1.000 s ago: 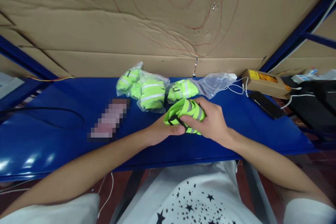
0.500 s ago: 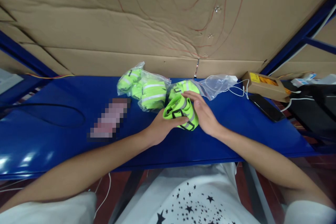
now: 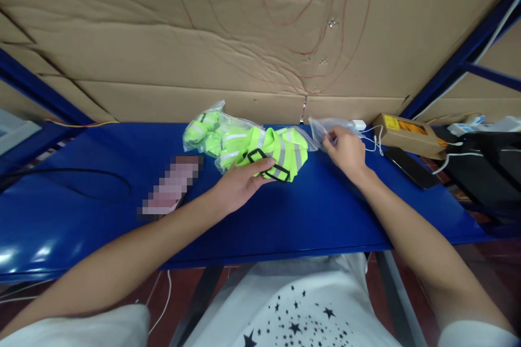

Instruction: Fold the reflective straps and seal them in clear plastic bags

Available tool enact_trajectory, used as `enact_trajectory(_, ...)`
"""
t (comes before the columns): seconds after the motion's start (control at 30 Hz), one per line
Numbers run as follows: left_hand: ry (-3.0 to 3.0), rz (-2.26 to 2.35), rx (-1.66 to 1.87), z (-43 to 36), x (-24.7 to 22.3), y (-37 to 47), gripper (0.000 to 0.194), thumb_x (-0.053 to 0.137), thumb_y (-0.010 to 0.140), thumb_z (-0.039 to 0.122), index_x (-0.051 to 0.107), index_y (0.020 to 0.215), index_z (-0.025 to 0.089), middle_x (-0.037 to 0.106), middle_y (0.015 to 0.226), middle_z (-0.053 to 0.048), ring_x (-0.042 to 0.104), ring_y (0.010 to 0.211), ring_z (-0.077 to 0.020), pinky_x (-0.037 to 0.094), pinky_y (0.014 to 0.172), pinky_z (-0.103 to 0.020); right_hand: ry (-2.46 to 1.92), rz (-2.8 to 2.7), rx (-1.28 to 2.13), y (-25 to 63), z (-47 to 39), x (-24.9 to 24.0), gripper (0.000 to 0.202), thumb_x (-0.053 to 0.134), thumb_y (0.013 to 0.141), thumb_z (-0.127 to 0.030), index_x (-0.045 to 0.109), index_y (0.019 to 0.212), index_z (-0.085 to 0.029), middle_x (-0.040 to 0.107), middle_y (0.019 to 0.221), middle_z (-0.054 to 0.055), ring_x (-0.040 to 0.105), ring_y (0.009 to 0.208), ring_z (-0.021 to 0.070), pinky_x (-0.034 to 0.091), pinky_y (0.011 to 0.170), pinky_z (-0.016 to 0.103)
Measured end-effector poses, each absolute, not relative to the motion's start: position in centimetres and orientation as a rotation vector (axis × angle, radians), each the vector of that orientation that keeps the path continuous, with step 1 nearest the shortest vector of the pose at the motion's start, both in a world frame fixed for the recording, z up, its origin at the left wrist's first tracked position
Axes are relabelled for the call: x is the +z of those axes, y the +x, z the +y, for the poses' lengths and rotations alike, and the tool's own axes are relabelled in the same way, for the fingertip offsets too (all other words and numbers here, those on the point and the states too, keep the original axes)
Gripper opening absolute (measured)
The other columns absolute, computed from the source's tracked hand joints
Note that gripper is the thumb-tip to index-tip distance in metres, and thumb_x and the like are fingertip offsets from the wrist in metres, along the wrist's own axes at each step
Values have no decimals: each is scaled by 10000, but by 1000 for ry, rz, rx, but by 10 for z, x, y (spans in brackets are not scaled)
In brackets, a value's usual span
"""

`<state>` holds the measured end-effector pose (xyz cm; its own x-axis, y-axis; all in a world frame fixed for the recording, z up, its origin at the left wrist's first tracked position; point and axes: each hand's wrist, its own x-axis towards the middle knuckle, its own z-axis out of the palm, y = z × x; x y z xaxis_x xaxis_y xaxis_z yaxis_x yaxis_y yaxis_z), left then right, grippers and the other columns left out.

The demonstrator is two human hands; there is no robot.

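My left hand (image 3: 244, 181) is closed on a rolled neon-green reflective strap (image 3: 291, 154) with grey bands and black buckles, its thumb across the front. The roll is held over the blue table, in front of the bagged bundles. To its right, my right hand (image 3: 345, 150) pinches the near edge of a clear plastic bag (image 3: 319, 129) that lies at the back of the table. Behind and left of the roll are green bundles in clear bags (image 3: 201, 127), partly hidden by it.
A phone (image 3: 173, 187) with a blurred screen lies on the blue table (image 3: 285, 227) at left. At right are a dark phone (image 3: 411, 168), a cardboard box (image 3: 407, 134) and white cables (image 3: 380, 141). A cardboard wall (image 3: 203, 54) rises behind the table.
My right hand has left the green roll and moved right, taking hold of the clear bag. My left hand still holds the roll, now slightly higher and turned.
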<state>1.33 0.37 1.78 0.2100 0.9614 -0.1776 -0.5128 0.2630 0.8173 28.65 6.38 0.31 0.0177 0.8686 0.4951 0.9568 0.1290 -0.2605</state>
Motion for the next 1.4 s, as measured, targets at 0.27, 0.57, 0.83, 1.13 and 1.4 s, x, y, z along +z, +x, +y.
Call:
enact_trajectory(0.27, 712, 700, 1127, 1, 21, 14, 303, 858, 698, 137, 714, 964, 159, 775, 958, -41, 741, 946, -233, 628, 850, -359, -1471, -1988, -188, 234, 5, 13, 162, 548, 906, -291, 615, 1022, -201, 689, 752, 17, 604, 601, 181, 315, 565, 290)
enact_trajectory(0.57, 763, 681, 1023, -4, 17, 13, 519, 875, 667, 135, 718, 1157, 198, 774, 1096, -61, 739, 1001, -267, 634, 787, -337, -1541, -2036, -71, 227, 2, 7, 315, 543, 780, -185, 597, 1090, -193, 669, 652, 20, 572, 512, 212, 266, 529, 288)
enact_trajectory(0.83, 746, 742, 1179, 4, 16, 18, 444, 900, 653, 167, 740, 1067, 201, 779, 1000, -13, 734, 962, -225, 613, 837, -344, -1273, -1826, 565, 223, 5, 5, 128, 570, 871, -267, 533, 986, -225, 644, 676, -21, 634, 583, 180, 466, 597, 289)
enact_trajectory(1.13, 1023, 673, 1317, 1, 18, 20, 421, 885, 718, 207, 726, 1108, 213, 770, 1103, -31, 703, 1112, -230, 544, 1043, -377, -1087, -1648, 643, 213, -4, -1, 192, 610, 892, -244, 495, 1045, -237, 637, 804, -25, 679, 712, 162, 564, 673, 296)
enact_trajectory(1.4, 1280, 857, 1484, -2, 9, 23, 327, 864, 753, 326, 750, 1027, 188, 772, 1113, -59, 716, 1087, -267, 560, 1028, -420, -1098, -1676, 288, 211, -8, -2, 121, 622, 877, -231, 515, 933, -241, 656, 773, -26, 671, 658, 140, 547, 619, 253)
